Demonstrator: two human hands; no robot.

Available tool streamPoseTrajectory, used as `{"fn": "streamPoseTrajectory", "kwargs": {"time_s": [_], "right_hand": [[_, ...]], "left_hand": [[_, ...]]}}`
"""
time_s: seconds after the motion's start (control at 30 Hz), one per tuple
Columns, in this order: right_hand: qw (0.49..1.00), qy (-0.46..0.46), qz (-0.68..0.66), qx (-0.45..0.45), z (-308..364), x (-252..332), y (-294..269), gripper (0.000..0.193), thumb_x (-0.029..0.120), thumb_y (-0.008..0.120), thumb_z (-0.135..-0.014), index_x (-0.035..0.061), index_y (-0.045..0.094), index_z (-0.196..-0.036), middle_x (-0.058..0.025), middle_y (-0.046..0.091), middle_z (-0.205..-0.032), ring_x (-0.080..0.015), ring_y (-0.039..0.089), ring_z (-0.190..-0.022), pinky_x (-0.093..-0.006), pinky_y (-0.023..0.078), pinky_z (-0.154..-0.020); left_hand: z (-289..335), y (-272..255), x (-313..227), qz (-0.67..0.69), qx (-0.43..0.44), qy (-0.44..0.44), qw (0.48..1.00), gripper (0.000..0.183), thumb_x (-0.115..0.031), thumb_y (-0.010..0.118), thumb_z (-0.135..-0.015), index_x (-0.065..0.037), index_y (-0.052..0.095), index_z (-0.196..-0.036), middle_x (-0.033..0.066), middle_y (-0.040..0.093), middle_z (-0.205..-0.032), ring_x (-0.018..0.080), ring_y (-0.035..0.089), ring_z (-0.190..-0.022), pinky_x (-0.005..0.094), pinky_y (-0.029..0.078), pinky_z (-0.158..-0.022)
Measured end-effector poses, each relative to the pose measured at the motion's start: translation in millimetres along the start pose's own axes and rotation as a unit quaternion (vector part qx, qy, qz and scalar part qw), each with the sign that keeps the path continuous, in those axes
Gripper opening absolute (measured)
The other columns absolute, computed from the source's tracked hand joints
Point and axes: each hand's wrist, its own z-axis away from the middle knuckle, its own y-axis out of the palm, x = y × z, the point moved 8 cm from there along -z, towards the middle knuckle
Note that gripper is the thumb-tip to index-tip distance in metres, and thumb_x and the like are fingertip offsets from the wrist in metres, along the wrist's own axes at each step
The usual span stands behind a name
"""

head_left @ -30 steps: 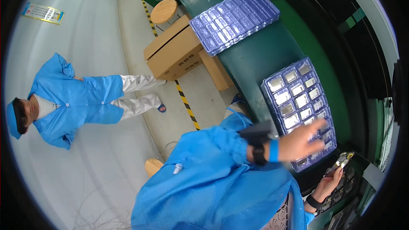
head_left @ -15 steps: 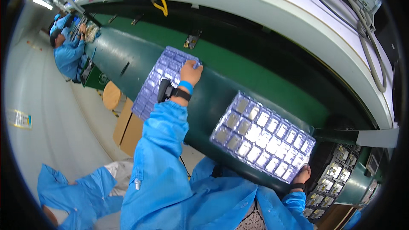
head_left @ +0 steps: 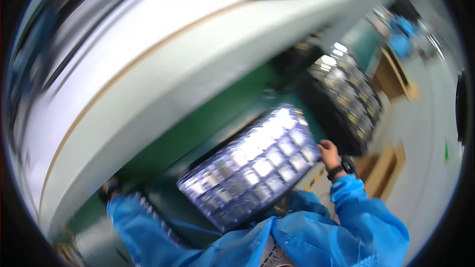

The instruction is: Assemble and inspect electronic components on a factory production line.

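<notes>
A clear bluish plastic tray (head_left: 218, 223) lies tilted across my view, its rows of pockets filled with flat silvery parts. At its right edge is my right hand (head_left: 329, 154), fingers curled onto the rim. My left hand (head_left: 111, 187) reaches far to the left, beside a second clear plastic tray (head_left: 157, 217) that my left sleeve partly covers. Motion blur and the shelf edge hide that hand's fingers, so its grip is unclear.
A white shelf (head_left: 143, 34) with a thick pale edge overhangs the green bench (head_left: 178, 136). Past my right hand stands a black tray (head_left: 324, 113) of metallic assemblies. Cardboard boxes (head_left: 388, 175) are at the right. A person in blue (head_left: 400, 39) is farther off.
My view has swung to the right and is now blurred. The filled tray appears nearer the middle, with my right hand still at its edge. My left hand now shows at the far left.
</notes>
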Motion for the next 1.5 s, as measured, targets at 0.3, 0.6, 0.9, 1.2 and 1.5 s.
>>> {"fn": "streamPoseTrajectory", "kwargs": {"time_s": [0.3,0.6,0.9,1.2,1.5], "right_hand": [[0.867,0.399,-0.261,0.143,130,-119,-60,0.012,0.006,0.053,-0.079,0.0073,0.058,-0.09,-0.0012,0.057,-0.076,-0.0152,0.056,-0.062,-0.0301,0.049,-0.057],[0.739,0.456,-0.491,-0.07,30,-237,-117,0.048,0.049,0.051,-0.081,0.0134,0.047,-0.112,-0.0098,0.056,-0.088,-0.0221,0.056,-0.074,-0.0393,0.049,-0.065],[0.657,0.125,-0.741,0.059,-73,-231,-83,0.051,0.048,0.041,-0.086,0.0047,0.052,-0.111,-0.0085,0.058,-0.104,-0.0233,0.056,-0.093,-0.0353,0.045,-0.085],[0.539,0.19,-0.816,0.091,-92,-209,-94,0.049,0.041,0.031,-0.09,0.0066,0.045,-0.122,-0.0097,0.052,-0.117,-0.0287,0.047,-0.108,-0.0393,0.037,-0.093],[0.643,0.227,-0.731,0.022,-123,-255,-166,0.049,0.044,0.036,-0.087,0.0051,0.051,-0.113,-0.0104,0.058,-0.103,-0.0256,0.056,-0.091,-0.037,0.046,-0.082]], "left_hand": [[107,-162,-87,0.184,-0.187,0.049,0.964,0.061,-0.043,0.068,-0.068,0.003,0.04,-0.097,0.0246,0.06,-0.086,0.0387,0.06,-0.08,0.0446,0.049,-0.067],[305,-130,-53,0.329,-0.149,0.138,0.922,0.053,-0.03,0.068,-0.07,0.002,0.04,-0.101,0.0253,0.059,-0.085,0.0414,0.059,-0.077,0.0471,0.047,-0.062],[367,-77,-15,0.266,-0.095,0.094,0.955,0.055,-0.033,0.065,-0.074,0.003,0.047,-0.111,0.0227,0.059,-0.095,0.0389,0.057,-0.085,0.0444,0.047,-0.071],[654,-270,-25,0.424,-0.359,0.227,0.8,0.03,-0.006,0.058,-0.071,0.004,0.049,-0.098,0.0185,0.052,-0.096,0.0319,0.048,-0.091,0.0371,0.038,-0.083],[876,-377,-298,0.495,-0.102,0.619,0.602,0.03,-0.002,0.057,-0.074,0.001,0.047,-0.102,0.0191,0.046,-0.113,0.0359,0.044,-0.104,0.0412,0.034,-0.091]]}}
